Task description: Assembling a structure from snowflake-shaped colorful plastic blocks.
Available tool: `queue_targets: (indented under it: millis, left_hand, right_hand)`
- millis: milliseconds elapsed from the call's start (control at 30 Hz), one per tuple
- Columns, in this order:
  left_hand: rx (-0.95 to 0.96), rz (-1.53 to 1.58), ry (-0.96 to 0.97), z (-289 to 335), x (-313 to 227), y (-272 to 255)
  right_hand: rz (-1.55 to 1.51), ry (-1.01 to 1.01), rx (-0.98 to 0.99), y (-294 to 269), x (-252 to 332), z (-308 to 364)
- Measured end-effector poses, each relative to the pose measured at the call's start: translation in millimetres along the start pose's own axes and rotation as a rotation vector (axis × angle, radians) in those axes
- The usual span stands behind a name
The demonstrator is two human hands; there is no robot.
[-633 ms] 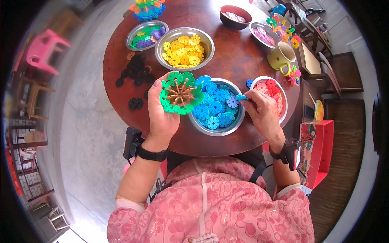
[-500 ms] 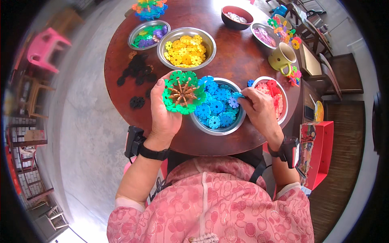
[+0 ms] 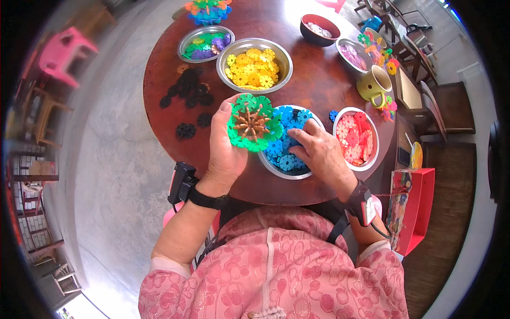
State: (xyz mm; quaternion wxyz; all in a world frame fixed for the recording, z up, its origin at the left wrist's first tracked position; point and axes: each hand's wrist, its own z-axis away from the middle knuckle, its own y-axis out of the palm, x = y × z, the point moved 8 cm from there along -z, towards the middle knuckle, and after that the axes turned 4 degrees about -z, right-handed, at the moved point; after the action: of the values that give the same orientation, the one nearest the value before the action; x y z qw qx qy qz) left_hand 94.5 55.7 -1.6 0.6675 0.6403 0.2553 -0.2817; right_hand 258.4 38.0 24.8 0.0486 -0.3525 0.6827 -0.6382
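In my left hand (image 3: 227, 146) is a cup-shaped flower built of interlocking plastic discs (image 3: 249, 141), with a green notched rim and brown pieces radiating from its centre. My thumb presses its left side; the other fingers are hidden behind and beneath it. Just to its right, a metal bowl (image 3: 287, 173) holds many blue snowflake-shaped discs (image 3: 287, 161). My right hand (image 3: 325, 154) reaches over that bowl, thumb and fingertips spread apart among the discs. No disc shows between the fingers.
Beyond my hands stand a bowl of yellow discs (image 3: 254, 69) and one of green and purple discs (image 3: 204, 48). Black discs (image 3: 188, 87) lie loose at left. Red and pink discs (image 3: 353, 139) fill a bowl at right, near a yellow-green mug (image 3: 373, 87).
My right hand has moved left from the bowl's right edge to above its middle, and the blue disc it pinched is no longer visible in it. My left hand still holds the flower.
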Motion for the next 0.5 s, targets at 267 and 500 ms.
queue_targets:
  millis: [267,500]
  left_hand:
    - [0.007,-0.131,0.016,4.1,6.5,2.5]
    - [0.031,-0.126,-0.024,5.7,8.6,8.9]
  right_hand:
    - [-0.121,-0.119,-0.168,-3.9,-2.9,12.2]
    - [-0.192,-0.088,-0.204,-6.2,-14.6,15.1]
